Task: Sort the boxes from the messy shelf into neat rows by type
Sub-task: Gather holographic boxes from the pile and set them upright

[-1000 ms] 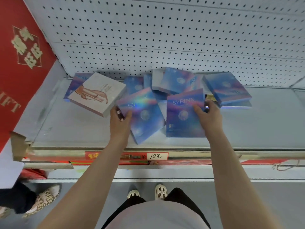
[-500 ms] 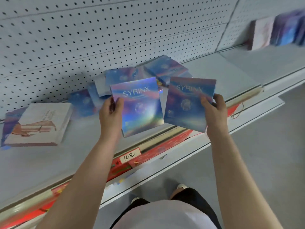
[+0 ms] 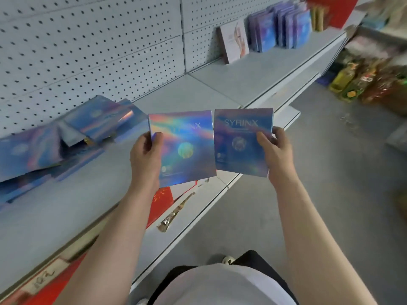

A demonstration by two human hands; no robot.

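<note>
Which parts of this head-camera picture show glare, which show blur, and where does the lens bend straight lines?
Head view: rainbow glare washes out the lettering on the box in the left hand; the box in the right hand reads clearly. The bottles on the floor and the messy pile are smeared. The shelf edge bows, as wide-angle lenses do.

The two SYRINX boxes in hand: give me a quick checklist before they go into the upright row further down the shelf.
1. Left hand grips the left SYRINX box: ok.
2. Right hand grips the right SYRINX box: ok.
3. Both boxes same type as the blue upright row: looks ok, same holographic blue.
4. Pale box stands apart, left of the blue row: ok.
5. Free slot in the blue row: cannot tell; that area is blurred.
6. Shelf between the hands and the row free of boxes: ok.
7. Messy pile finished: not ok, boxes remain.
</note>
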